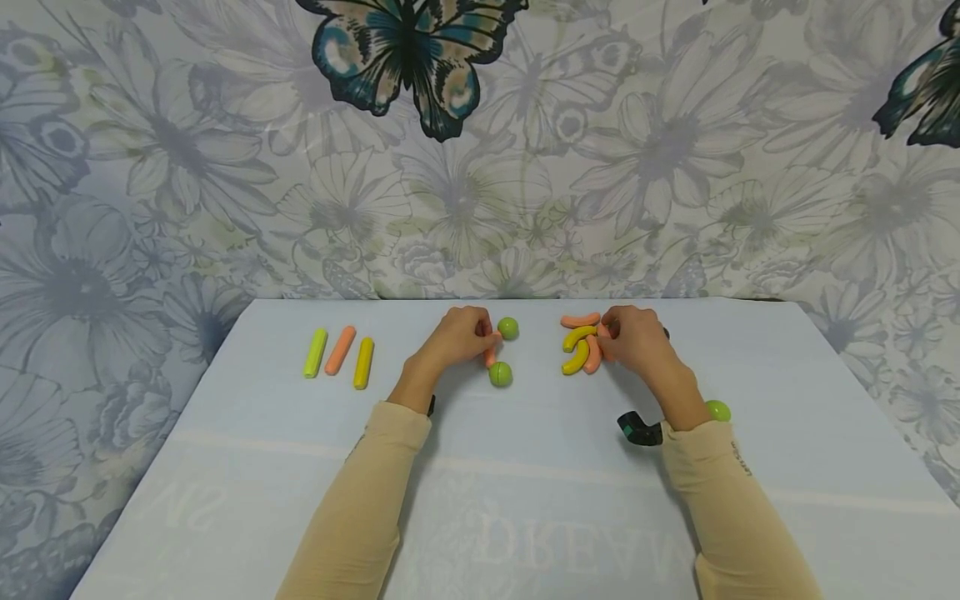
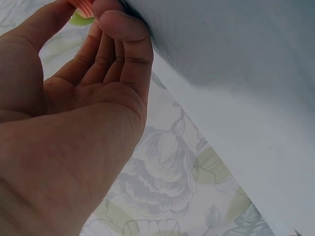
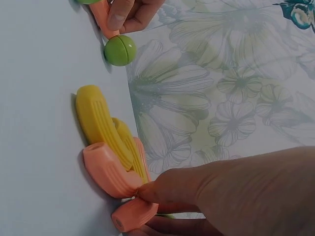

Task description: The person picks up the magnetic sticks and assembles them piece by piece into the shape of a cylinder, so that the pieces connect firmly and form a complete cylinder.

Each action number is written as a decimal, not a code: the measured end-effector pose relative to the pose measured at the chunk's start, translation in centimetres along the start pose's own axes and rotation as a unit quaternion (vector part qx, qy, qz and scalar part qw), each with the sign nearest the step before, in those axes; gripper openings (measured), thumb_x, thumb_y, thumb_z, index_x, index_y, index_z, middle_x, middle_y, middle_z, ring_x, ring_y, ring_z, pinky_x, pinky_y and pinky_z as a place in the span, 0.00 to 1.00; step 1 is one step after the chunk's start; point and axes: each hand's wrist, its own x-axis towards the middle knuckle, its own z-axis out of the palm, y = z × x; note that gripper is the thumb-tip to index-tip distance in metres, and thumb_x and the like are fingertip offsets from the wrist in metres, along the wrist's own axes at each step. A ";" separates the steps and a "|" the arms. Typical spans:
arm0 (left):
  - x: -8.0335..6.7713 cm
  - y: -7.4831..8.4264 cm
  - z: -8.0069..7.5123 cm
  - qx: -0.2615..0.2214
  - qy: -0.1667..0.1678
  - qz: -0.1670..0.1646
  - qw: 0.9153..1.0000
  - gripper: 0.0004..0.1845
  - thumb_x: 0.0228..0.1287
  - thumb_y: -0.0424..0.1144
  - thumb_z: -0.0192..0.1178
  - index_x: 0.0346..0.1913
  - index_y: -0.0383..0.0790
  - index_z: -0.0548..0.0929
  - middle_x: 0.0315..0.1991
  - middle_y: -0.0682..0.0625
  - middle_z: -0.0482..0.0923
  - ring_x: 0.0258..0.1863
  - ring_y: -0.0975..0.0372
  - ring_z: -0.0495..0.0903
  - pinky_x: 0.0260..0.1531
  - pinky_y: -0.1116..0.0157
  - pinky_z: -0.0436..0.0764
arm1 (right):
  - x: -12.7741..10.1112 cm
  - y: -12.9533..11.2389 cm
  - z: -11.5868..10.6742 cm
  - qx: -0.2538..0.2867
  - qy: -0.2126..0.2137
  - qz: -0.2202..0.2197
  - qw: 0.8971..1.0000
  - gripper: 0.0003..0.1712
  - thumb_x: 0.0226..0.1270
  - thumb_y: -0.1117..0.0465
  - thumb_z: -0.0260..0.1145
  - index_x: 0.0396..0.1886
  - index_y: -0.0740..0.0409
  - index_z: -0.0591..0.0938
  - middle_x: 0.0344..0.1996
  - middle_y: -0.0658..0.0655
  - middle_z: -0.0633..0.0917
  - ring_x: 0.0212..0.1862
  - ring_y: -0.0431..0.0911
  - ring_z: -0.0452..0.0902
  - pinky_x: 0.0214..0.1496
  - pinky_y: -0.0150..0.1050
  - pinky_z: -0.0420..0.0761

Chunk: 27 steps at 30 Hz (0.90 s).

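Observation:
My left hand (image 1: 483, 337) pinches a short orange stick (image 1: 491, 357) between two green balls, one behind (image 1: 507, 327) and one in front (image 1: 500, 374). In the left wrist view its fingers (image 2: 118, 44) curl toward the thumb, with the orange stick (image 2: 83, 5) at the tips. My right hand (image 1: 611, 332) pinches an orange curved piece (image 3: 133, 214) at a cluster of curved pieces (image 1: 580, 343). The cluster holds a yellow one (image 3: 96, 120) and an orange one (image 3: 109, 172) lying side by side on the white table (image 1: 525, 467).
Lime (image 1: 315, 352), orange (image 1: 341, 350) and yellow (image 1: 363, 362) sticks lie in a row at the far left. A third green ball (image 1: 717, 410) sits by my right wrist. A floral cloth (image 1: 480, 167) hangs behind the table.

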 end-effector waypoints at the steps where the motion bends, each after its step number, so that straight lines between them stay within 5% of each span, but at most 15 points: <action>1: 0.0 0.0 0.0 0.002 -0.001 0.000 1.000 0.11 0.74 0.41 0.65 0.34 0.40 0.81 0.26 0.52 0.76 0.28 0.61 0.74 0.31 0.66 0.71 | 0.0 0.1 0.0 0.002 -0.004 0.003 1.000 0.18 0.78 0.57 0.64 0.56 0.66 0.85 0.44 0.63 0.87 0.47 0.58 0.80 0.46 0.48 0.81; 9: 0.1 0.0 0.2 0.004 0.001 -0.002 1.000 0.11 0.75 0.42 0.66 0.35 0.39 0.81 0.25 0.52 0.74 0.28 0.60 0.74 0.32 0.65 0.72 | 0.3 0.6 -0.2 0.016 -0.016 0.014 1.000 0.22 0.77 0.56 0.64 0.62 0.66 0.82 0.47 0.65 0.88 0.47 0.57 0.81 0.44 0.44 0.82; 22: 0.1 -0.1 0.2 0.000 -0.001 -0.001 1.000 0.12 0.75 0.42 0.65 0.33 0.40 0.80 0.24 0.52 0.74 0.28 0.60 0.74 0.32 0.65 0.72 | -0.2 0.1 -1.3 0.054 0.032 -0.021 0.998 0.19 0.77 0.57 0.65 0.56 0.68 0.83 0.43 0.68 0.89 0.32 0.51 0.84 0.31 0.38 0.80; 27: 0.1 -0.1 0.2 0.001 0.000 0.005 1.000 0.12 0.75 0.41 0.66 0.33 0.40 0.80 0.24 0.52 0.75 0.28 0.61 0.73 0.32 0.65 0.71 | -0.3 -0.3 -1.6 0.070 0.061 -0.050 0.994 0.21 0.77 0.55 0.65 0.57 0.67 0.83 0.44 0.67 0.88 0.37 0.55 0.85 0.32 0.40 0.81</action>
